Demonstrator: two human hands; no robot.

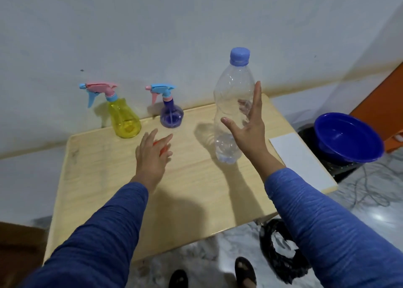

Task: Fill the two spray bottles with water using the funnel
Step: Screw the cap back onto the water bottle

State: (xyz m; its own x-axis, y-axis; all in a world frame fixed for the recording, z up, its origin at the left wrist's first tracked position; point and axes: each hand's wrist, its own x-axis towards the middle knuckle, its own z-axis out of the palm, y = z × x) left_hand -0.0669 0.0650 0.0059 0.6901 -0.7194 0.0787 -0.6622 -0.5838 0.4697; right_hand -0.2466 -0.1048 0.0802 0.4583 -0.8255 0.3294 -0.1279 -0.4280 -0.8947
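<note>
Clear, thin plastic water bottle with a blue cap stands on the wooden table, nearly empty, light, tippy; my right hand, fingers spread, nears its waist. Left hand, fingers relaxed, covers something orange, probably the funnel.

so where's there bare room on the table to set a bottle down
The near half of the table, between the sleeves and the front edge, is bare. So is the left side in front of the yellow spray bottle. Crowded: the back edge, around the purple spray bottle and water bottle.
</note>
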